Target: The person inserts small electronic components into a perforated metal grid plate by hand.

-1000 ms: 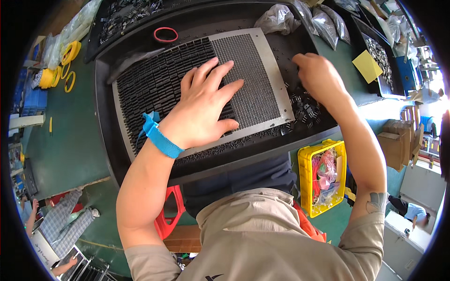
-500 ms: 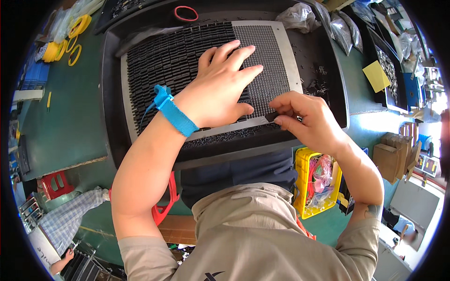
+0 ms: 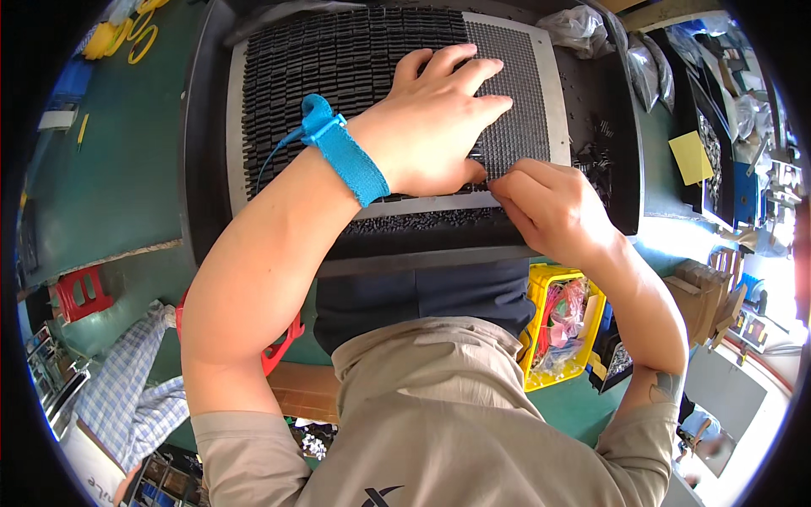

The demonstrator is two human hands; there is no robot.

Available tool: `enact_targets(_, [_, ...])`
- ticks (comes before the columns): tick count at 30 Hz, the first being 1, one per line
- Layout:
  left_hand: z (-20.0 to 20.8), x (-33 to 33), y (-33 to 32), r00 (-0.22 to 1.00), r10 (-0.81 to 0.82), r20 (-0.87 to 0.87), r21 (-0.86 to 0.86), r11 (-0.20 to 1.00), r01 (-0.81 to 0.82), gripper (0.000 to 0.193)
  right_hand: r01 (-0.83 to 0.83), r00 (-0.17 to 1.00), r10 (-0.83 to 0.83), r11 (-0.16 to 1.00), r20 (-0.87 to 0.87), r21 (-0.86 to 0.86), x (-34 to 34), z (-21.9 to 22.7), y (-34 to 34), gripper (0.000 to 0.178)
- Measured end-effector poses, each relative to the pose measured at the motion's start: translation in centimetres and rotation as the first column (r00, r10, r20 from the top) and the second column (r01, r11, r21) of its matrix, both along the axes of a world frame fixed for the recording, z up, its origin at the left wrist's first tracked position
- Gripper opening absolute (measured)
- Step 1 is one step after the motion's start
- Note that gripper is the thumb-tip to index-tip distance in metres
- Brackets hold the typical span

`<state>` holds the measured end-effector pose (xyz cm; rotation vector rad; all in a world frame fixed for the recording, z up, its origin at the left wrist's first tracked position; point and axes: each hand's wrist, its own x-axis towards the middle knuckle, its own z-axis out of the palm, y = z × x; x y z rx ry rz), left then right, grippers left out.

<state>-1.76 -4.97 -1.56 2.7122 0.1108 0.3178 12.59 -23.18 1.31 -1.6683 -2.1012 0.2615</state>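
A pale metal plate (image 3: 554, 118) with a grid of small holes lies in a large black tray (image 3: 397, 264). Rows of small black parts (image 3: 312, 76) fill its left and middle, while bare grid shows at the right. Across the boundary my left hand (image 3: 435, 122) rests with fingers spread, a blue wrist strap (image 3: 351, 165) on its arm. My right hand (image 3: 553, 207) pinches at the near edge of the grid, right beside the left thumb. Its fingertips mostly hide the small black part they hold.
Loose black bits (image 3: 422, 221) lie along the tray's near side. Clear plastic bags (image 3: 579, 29) sit at the far right corner. A yellow bin (image 3: 596, 338) stands below the tray. Yellow tape rolls (image 3: 106, 42) lie far left. Another person's checked clothing (image 3: 127, 389) shows lower left.
My right hand has brought the black part from the plate's near rim up and slightly left, to the grid beside my left thumb. The left hand stays spread; the whole view has shifted.
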Motion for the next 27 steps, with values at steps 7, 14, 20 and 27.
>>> enact_targets(7, [-0.26, -0.05, -0.12, 1.000, 0.001, 0.004, -0.001, 1.000, -0.001, 0.078, -0.004, 1.000, 0.005, 1.000, 0.027, -0.022, 0.01, -0.34, 0.09, 0.017])
enact_targets(14, [-0.12, -0.05, -0.07, 1.000, -0.002, 0.000, 0.005, 1.000, 0.002, 0.078, -0.019, 0.997, 0.021, 0.999, 0.073, -0.031, -0.04, 0.04, 0.07, 0.016])
enact_targets(20, [-0.11, 0.04, -0.04, 1.000, -0.006, -0.003, 0.013, 1.000, 0.006, 0.077, -0.022, 0.994, 0.023, 1.000, 0.106, -0.015, -0.29, -0.55, 0.08, 0.015])
enact_targets(27, [-0.36, -0.12, 0.34, 0.999, -0.026, 0.041, -0.014, 1.000, 0.027, 0.075, -0.068, 0.986, 0.066, 0.998, 0.150, 0.008, -0.15, -0.78, 0.27, 0.018])
